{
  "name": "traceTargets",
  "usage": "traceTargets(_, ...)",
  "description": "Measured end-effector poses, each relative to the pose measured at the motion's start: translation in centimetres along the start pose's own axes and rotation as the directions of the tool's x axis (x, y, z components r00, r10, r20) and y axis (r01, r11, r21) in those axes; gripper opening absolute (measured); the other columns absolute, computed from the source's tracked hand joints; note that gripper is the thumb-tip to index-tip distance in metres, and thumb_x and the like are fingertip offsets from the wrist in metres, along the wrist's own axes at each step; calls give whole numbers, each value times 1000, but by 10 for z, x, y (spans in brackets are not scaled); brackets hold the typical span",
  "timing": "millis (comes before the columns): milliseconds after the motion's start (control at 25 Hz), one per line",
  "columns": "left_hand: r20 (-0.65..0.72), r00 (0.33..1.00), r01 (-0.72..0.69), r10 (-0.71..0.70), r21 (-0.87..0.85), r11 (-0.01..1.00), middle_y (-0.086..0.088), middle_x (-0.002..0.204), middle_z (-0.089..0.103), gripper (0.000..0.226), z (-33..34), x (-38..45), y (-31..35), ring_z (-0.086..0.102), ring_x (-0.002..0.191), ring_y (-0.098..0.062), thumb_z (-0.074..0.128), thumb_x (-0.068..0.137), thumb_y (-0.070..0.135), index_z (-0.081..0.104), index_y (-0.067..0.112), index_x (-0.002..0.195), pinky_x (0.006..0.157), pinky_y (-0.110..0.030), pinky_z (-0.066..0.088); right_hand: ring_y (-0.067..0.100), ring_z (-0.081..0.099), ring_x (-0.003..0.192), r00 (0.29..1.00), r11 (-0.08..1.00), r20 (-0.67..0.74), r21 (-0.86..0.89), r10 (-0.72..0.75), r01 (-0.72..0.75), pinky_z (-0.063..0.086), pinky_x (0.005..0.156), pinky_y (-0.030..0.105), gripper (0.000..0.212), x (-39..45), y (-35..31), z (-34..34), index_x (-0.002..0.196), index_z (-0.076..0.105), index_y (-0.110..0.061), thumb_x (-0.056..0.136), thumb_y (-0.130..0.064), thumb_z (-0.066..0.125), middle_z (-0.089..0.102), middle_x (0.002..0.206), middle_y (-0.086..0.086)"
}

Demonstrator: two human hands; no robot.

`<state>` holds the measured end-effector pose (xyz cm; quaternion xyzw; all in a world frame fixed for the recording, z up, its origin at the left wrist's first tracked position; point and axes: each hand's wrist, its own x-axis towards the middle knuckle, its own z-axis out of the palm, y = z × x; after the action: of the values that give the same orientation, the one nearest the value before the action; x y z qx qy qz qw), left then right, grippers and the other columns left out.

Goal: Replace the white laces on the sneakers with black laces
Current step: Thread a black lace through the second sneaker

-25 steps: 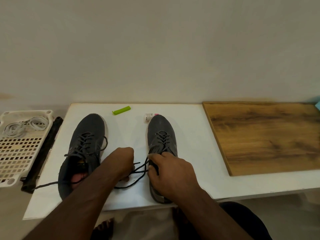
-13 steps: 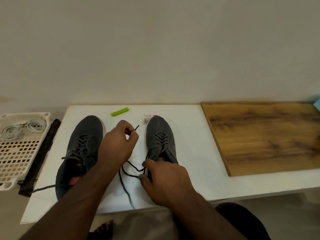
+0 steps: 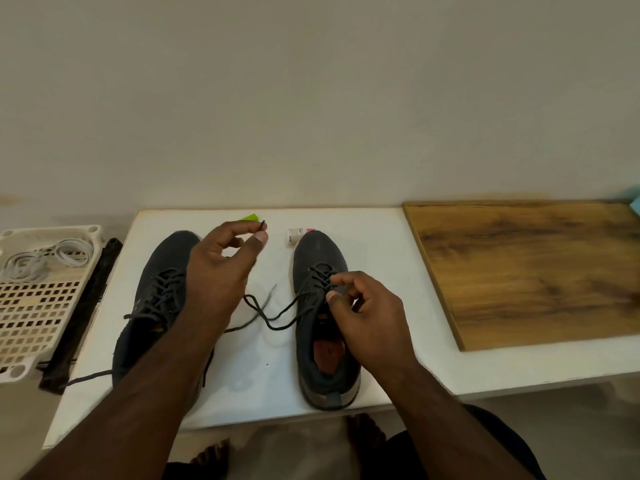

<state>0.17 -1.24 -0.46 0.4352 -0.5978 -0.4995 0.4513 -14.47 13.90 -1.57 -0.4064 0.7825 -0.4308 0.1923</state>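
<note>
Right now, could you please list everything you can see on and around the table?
sneakers: two, dark grey, side by side on the white table, toes toward the wall.
black laces: threaded in both sneakers, loose ends between them.
white laces: a bundle, in the basket.
basket: one, cream, left of the table.
black bar: one, between basket and table.
green object: one, far table edge, partly hidden.
small white and pink item: one, by right sneaker's toe.
wooden board: one, brown, right.
white table: one.
left hand: pinches a lace tip.
right hand: pinches lace at right sneaker's eyelets.
</note>
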Motion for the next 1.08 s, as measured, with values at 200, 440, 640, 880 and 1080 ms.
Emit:
traceTargets(200, -158, 987, -31, -4, -219, 975, -4, 105, 73, 14, -7, 8, -1, 70, 90, -18, 65, 95, 17, 69, 10, 108, 67, -26, 52, 4, 64, 77, 1000, 1000, -8, -11, 3, -4, 57, 78, 26, 17, 1, 2, 0, 109, 68, -34, 93, -27, 67, 65, 81, -16)
traceTargets(440, 2, 987, -162, 162, 41, 986, 11, 100, 73, 13, -4, -3, 2, 67, 92, -9, 67, 94, 16, 73, 23, 103, 85, -27, 54, 4, 64, 82, 992, 992, -26, 2, 125, -125, 50, 70, 14, 17, 7, 6, -7, 107, 65, -32, 93, -22, 65, 64, 88, -18)
traceTargets(640, 435, 899, -197, 54, 291, 936, 18, 82, 71, 13, 14, -26, -1, 62, 76, -1, 74, 87, 17, 76, 29, 93, 67, -6, 42, 11, 65, 80, 961, 962, 107, 72, 255, -263, 55, 67, 22, 11, 10, 9, -20, 90, 67, -27, 84, -19, 72, 67, 84, -8)
traceTargets(880, 605, 788, -418, 115, 389, 821, 14, 78, 63, 8, 29, -39, -9, 57, 79, -4, 73, 84, 20, 71, 28, 84, 66, -15, 40, 4, 64, 76, 974, 979, 167, -165, 150, -122, 55, 70, 23, 2, 7, 11, -16, 86, 71, -28, 87, -28, 73, 67, 82, -14)
traceTargets(1080, 629, 764, -506, 146, 443, 740, 12, 66, 48, 12, 36, -42, -14, 49, 70, -8, 65, 83, 28, 57, 27, 73, 62, -27, 42, 13, 68, 82, 952, 973, 200, -28, 230, -229, 60, 81, 41, 8, 12, 19, -18, 84, 72, -23, 91, -22, 69, 70, 84, -6)
